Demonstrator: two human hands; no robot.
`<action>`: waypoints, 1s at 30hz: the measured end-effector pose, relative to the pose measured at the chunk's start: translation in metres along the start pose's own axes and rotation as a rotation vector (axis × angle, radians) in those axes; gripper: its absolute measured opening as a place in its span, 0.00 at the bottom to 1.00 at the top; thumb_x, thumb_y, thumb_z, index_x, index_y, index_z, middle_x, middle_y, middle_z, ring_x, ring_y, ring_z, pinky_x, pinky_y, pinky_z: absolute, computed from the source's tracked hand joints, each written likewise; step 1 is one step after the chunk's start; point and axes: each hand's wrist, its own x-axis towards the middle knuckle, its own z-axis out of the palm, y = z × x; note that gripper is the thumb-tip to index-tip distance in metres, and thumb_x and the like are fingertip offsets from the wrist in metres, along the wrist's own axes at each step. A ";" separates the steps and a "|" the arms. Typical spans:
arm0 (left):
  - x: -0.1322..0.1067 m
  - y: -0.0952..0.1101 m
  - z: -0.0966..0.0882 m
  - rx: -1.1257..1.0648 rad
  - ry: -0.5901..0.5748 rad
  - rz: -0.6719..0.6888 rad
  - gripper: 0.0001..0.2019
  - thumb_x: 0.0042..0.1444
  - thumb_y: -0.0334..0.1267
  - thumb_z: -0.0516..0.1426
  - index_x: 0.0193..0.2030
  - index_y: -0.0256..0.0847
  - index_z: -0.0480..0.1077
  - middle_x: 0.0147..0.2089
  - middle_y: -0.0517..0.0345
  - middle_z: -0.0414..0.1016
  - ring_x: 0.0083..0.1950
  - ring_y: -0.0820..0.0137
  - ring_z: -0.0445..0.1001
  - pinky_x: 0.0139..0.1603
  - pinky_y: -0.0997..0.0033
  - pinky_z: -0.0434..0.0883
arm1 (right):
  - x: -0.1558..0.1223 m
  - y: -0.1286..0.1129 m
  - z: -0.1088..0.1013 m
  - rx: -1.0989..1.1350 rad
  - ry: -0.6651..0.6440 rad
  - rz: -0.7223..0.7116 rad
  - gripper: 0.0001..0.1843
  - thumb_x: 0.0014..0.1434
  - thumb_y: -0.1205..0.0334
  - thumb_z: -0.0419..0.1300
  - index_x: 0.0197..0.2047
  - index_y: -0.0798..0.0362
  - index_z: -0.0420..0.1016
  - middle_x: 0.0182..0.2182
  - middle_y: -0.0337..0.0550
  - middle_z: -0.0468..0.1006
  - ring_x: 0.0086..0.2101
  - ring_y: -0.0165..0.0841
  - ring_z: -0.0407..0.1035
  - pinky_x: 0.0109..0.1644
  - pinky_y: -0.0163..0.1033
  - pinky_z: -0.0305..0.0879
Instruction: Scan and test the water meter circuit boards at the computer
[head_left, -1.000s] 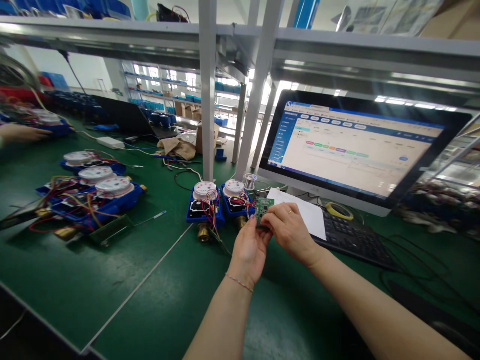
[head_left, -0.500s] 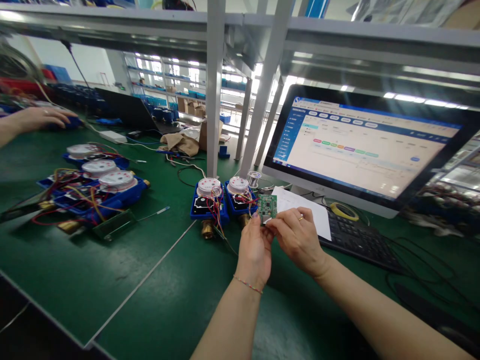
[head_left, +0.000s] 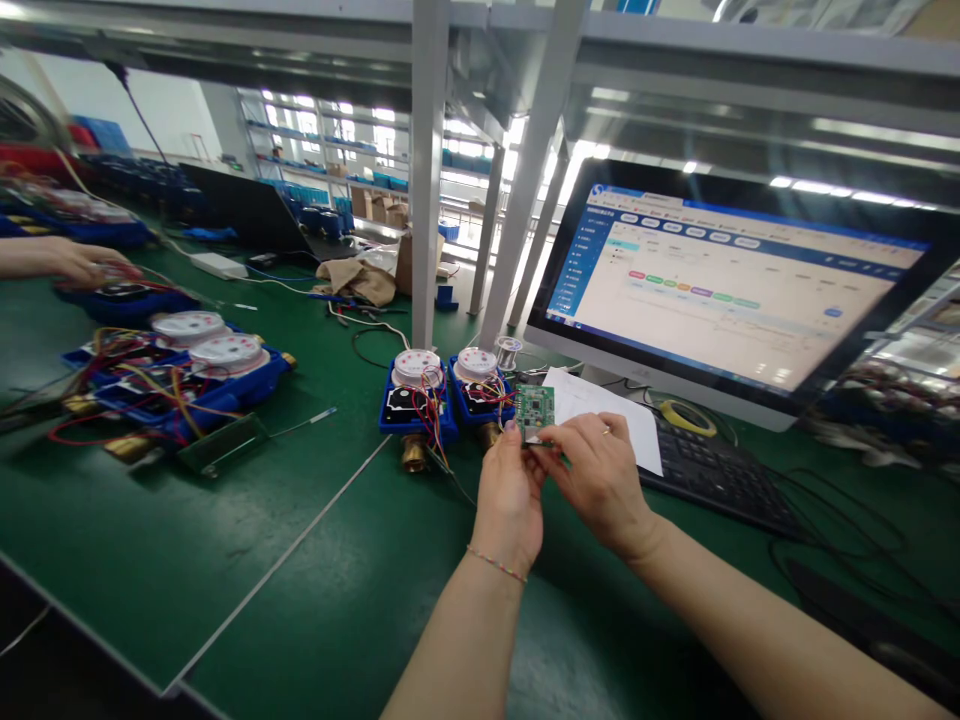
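Gripping the small circuit board [head_left: 535, 412] upright between both hands, left hand [head_left: 510, 500] and right hand [head_left: 600, 480] pinch it closed, raised slightly from a second ago, wired meters [head_left: 442, 395] just behind.

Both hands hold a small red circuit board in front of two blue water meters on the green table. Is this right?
Not quite: the circuit board is green, not red, as the head view shows. The left hand and right hand do hold it before the two blue water meters on the green table.
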 end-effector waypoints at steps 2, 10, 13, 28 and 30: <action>0.000 0.001 0.001 0.013 0.001 -0.022 0.11 0.61 0.32 0.49 0.32 0.33 0.70 0.28 0.53 0.74 0.26 0.74 0.70 0.31 0.73 0.66 | 0.000 0.004 0.001 0.040 0.010 0.064 0.10 0.63 0.60 0.53 0.44 0.57 0.68 0.29 0.42 0.69 0.33 0.34 0.62 0.40 0.42 0.54; 0.002 0.002 0.003 0.082 0.029 -0.058 0.12 0.61 0.33 0.47 0.32 0.33 0.69 0.27 0.52 0.73 0.26 0.72 0.71 0.34 0.71 0.67 | 0.003 0.012 -0.001 0.185 -0.024 0.187 0.09 0.62 0.59 0.56 0.38 0.54 0.73 0.29 0.40 0.70 0.30 0.31 0.64 0.35 0.39 0.57; 0.002 0.001 0.002 0.107 0.024 -0.038 0.12 0.61 0.34 0.47 0.33 0.32 0.69 0.27 0.52 0.74 0.27 0.72 0.72 0.34 0.71 0.67 | 0.003 0.011 -0.001 0.179 -0.008 0.175 0.08 0.61 0.60 0.57 0.36 0.53 0.75 0.29 0.40 0.72 0.31 0.32 0.65 0.37 0.41 0.56; -0.001 -0.003 0.000 0.159 0.030 0.040 0.09 0.59 0.35 0.51 0.31 0.34 0.67 0.27 0.56 0.75 0.27 0.73 0.73 0.36 0.69 0.69 | 0.005 0.007 -0.002 0.165 -0.123 0.030 0.05 0.61 0.71 0.52 0.32 0.56 0.65 0.31 0.45 0.67 0.35 0.36 0.61 0.40 0.43 0.60; -0.002 -0.002 -0.001 0.155 0.026 0.037 0.09 0.59 0.35 0.50 0.32 0.34 0.68 0.28 0.55 0.75 0.28 0.72 0.73 0.36 0.69 0.68 | 0.005 0.006 -0.002 0.173 -0.136 0.012 0.05 0.61 0.71 0.51 0.33 0.56 0.64 0.32 0.46 0.66 0.36 0.37 0.61 0.40 0.42 0.61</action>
